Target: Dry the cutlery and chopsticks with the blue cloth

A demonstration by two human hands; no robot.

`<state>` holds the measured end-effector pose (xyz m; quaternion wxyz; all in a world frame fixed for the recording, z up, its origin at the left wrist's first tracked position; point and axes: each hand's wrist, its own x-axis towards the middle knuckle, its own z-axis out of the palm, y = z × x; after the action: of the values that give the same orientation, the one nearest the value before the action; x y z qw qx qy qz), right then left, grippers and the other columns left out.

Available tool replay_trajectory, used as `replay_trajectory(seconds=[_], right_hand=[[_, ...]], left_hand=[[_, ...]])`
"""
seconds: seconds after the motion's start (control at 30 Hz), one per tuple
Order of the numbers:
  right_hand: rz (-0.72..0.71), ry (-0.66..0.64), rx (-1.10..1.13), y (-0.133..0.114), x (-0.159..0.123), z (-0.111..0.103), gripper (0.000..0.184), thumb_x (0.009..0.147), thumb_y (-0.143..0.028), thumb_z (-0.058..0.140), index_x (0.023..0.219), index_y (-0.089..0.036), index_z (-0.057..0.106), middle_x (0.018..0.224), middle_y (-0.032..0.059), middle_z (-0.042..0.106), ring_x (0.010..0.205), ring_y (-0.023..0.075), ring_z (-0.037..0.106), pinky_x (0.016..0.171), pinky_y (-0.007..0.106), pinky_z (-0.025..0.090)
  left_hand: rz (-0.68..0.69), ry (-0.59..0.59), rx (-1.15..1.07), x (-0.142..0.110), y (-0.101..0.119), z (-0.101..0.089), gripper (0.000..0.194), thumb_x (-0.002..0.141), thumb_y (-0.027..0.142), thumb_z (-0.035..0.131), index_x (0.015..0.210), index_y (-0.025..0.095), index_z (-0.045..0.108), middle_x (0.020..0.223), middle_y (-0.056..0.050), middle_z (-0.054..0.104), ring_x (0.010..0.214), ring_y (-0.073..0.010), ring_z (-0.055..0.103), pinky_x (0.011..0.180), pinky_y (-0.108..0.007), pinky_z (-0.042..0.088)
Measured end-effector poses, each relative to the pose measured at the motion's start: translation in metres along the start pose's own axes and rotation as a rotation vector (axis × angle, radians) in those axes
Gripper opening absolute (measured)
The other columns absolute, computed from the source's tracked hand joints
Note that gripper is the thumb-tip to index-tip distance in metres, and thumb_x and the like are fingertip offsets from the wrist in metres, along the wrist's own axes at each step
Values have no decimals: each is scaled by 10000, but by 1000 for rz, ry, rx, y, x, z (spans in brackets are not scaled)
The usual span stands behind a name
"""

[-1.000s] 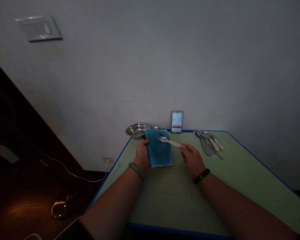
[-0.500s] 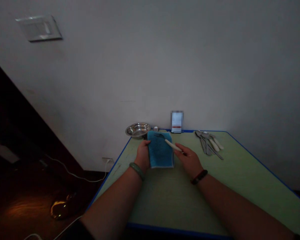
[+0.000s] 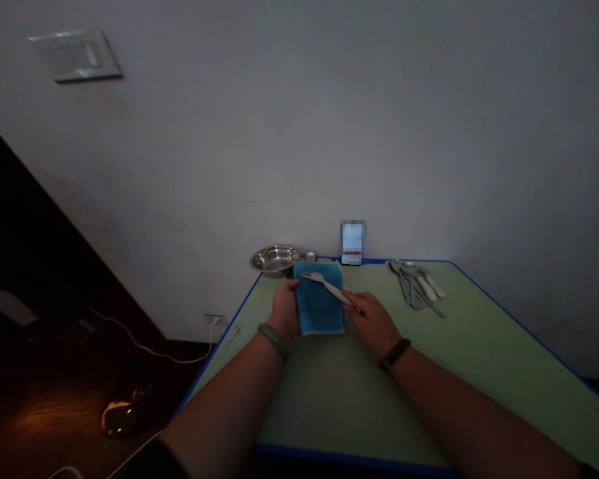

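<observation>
A blue cloth (image 3: 321, 313) with a pale edge hangs over the table, and my left hand (image 3: 285, 307) grips its left side with the thumb in front. In front of the cloth lies a fork (image 3: 332, 287) with a light handle, its tines pointing left. My right hand (image 3: 371, 318) pinches the handle's end at the cloth's right edge. Whether the tines touch the cloth I cannot tell. The left fingers are hidden behind the cloth.
A shiny metal bowl (image 3: 275, 259) stands at the table's far left corner, with a small round object (image 3: 311, 256) beside it. A lit phone (image 3: 353, 243) leans on the wall. Several spoons and other cutlery (image 3: 417, 285) lie at the right on the green table (image 3: 479, 372).
The fork has shifted slightly left and down and turned, so its tines and neck show more clearly. My right hand has moved a little left. My left hand and the cloth stay nearly still.
</observation>
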<state>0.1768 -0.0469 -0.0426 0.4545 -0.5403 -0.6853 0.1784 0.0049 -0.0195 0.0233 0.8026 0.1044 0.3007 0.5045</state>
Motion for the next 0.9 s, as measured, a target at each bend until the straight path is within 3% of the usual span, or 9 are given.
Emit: replay_trajectory(seconds=[0.13, 0.43, 0.77, 0.9], right_hand=[[26, 6, -25, 1, 0, -1, 400, 861, -269, 531, 1230, -252, 685, 966, 70, 653, 894, 208, 602, 885, 375, 483], [60, -33, -29, -2, 2, -2, 420, 840, -297, 551, 1233, -234, 684, 988, 80, 680, 913, 225, 626, 882, 385, 486], [126, -6, 126, -4, 0, 1, 486, 827, -348, 566, 1285, -208, 645, 1248, 102, 670, 1137, 254, 608, 1000, 415, 449], [52, -10, 88, -5, -1, -1, 463, 857, -378, 534, 1272, -213, 657, 1081, 94, 720, 1004, 241, 641, 924, 397, 478]], left_hand=[[29, 48, 24, -1, 0, 1, 467, 705, 230, 480, 1100, 111, 699, 829, -109, 778, 806, -331, 737, 790, -480, 580], [-6, -51, 84, 5, 1, -7, 550, 704, 303, 473, 1152, 52, 671, 917, -165, 769, 881, -360, 724, 876, -533, 535], [11, 47, 92, 1, 0, -1, 510, 710, 247, 476, 1152, 91, 678, 896, -125, 777, 830, -334, 735, 859, -506, 554], [2, 31, 74, 3, 0, -4, 501, 727, 265, 473, 1150, 93, 681, 898, -125, 777, 840, -336, 734, 858, -510, 553]])
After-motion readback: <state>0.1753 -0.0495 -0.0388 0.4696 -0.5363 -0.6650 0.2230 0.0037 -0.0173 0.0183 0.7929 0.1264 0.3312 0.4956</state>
